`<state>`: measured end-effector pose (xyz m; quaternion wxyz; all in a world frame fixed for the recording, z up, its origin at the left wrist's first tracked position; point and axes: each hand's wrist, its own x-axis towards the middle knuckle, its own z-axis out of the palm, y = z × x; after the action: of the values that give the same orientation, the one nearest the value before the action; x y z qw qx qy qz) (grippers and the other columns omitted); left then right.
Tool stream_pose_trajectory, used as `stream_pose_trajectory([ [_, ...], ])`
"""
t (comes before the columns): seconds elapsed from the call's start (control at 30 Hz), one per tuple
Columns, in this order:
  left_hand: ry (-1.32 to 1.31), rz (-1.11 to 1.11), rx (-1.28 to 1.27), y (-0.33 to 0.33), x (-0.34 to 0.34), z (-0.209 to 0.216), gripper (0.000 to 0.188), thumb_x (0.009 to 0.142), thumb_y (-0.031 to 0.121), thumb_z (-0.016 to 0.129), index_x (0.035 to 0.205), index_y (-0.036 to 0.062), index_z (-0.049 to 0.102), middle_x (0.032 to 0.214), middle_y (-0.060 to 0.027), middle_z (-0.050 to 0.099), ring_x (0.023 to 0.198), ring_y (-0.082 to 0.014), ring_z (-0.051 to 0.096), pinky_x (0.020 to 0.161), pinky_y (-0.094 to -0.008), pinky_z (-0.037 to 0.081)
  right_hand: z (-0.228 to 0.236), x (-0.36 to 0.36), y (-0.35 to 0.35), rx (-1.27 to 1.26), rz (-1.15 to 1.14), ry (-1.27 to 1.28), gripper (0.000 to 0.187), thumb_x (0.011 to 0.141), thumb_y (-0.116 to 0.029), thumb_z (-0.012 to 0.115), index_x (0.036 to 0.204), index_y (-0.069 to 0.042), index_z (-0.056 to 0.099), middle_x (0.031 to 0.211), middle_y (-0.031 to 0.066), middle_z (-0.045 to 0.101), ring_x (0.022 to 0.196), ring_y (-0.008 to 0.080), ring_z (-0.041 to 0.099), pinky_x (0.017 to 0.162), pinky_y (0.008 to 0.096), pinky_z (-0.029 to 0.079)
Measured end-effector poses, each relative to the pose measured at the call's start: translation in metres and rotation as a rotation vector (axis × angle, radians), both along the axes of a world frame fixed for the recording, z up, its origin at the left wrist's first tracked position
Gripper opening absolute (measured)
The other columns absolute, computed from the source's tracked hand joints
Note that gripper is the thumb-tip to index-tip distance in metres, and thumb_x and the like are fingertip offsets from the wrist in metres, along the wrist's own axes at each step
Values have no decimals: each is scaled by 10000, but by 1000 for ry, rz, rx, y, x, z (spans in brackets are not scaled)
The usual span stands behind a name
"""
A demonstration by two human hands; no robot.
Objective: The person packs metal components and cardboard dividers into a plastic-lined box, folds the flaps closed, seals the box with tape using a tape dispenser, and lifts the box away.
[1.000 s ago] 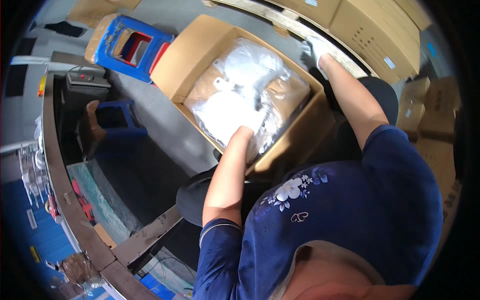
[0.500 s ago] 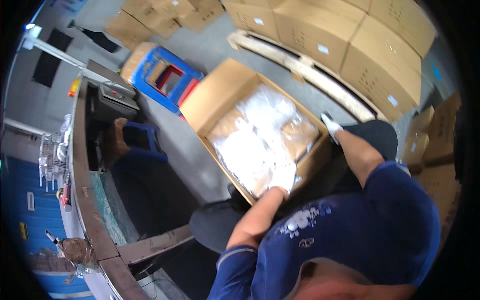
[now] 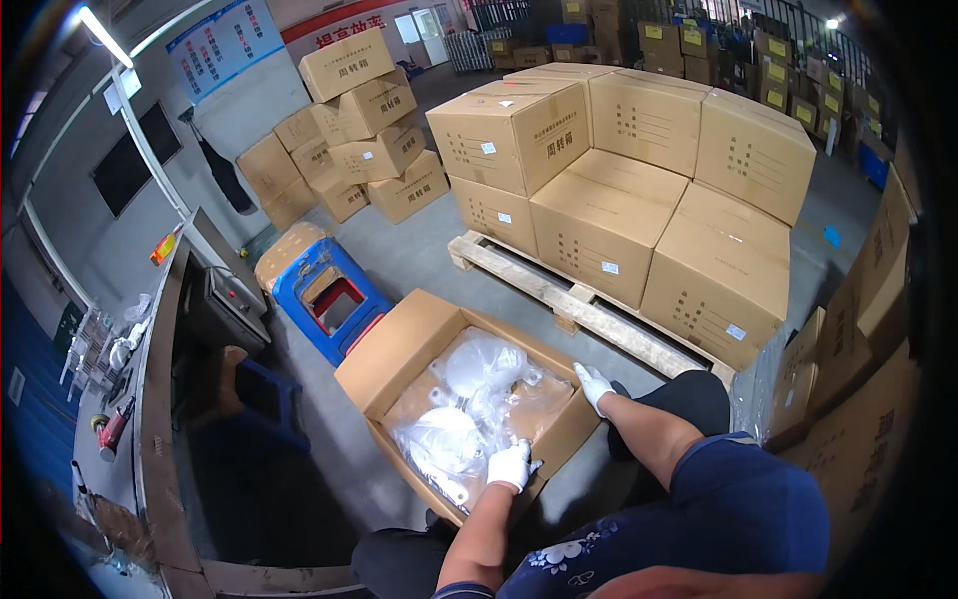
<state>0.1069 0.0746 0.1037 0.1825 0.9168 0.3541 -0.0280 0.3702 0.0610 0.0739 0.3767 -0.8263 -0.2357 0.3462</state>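
Observation:
An open cardboard box [image 3: 561, 440] stands in front of me, one flap [image 3: 393, 346] folded out at its left. Inside lie white parts [image 3: 444, 439] in clear plastic bags [image 3: 534, 397]. My left hand [image 3: 511, 466], in a white glove, grips the near wall, its thumb apart and its fingers reaching inward over the edge beside the bags. White-gloved too, my right hand [image 3: 593, 387] lies against the box's right corner with its fingers stretched out. Some fingertips of both hands are hard to make out.
Beyond the box, a wooden pallet [image 3: 599, 321] bears stacked cartons [image 3: 609, 215]. A blue stool [image 3: 324, 298] stands past the flap, and a workbench [image 3: 160, 439] runs along my left. More cartons [image 3: 848, 339] rise close on my right; others [image 3: 384, 155] are piled by the wall.
The view has tilted up, so the box sits lower in it and more of the room shows. Both hands stay at the box; my left hand now shows more clearly over the near wall.

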Motion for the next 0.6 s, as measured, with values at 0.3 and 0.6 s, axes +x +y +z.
stream_pose_trajectory([
  [0.3, -38, 144, -368, 23, -29, 17, 578, 827, 518, 545, 1221, 95, 549, 1214, -175, 558, 1157, -343, 496, 975, -380, 380, -20, 32, -57, -251, 347, 119, 836, 851, -657, 349, 1324, 30, 401, 1395, 214, 367, 1318, 324, 319, 1072, 343, 245],
  [0.6, -163, 381, -204, 54, -115, 59, 523, 840, 425, 595, 1213, 60, 553, 1143, -153, 612, 1084, -275, 567, 922, -333, 431, 54, 20, -50, -270, 378, -255, 682, 838, -582, 469, 1164, 8, 567, 1212, 203, 551, 1156, 353, 498, 934, 387, 401],
])
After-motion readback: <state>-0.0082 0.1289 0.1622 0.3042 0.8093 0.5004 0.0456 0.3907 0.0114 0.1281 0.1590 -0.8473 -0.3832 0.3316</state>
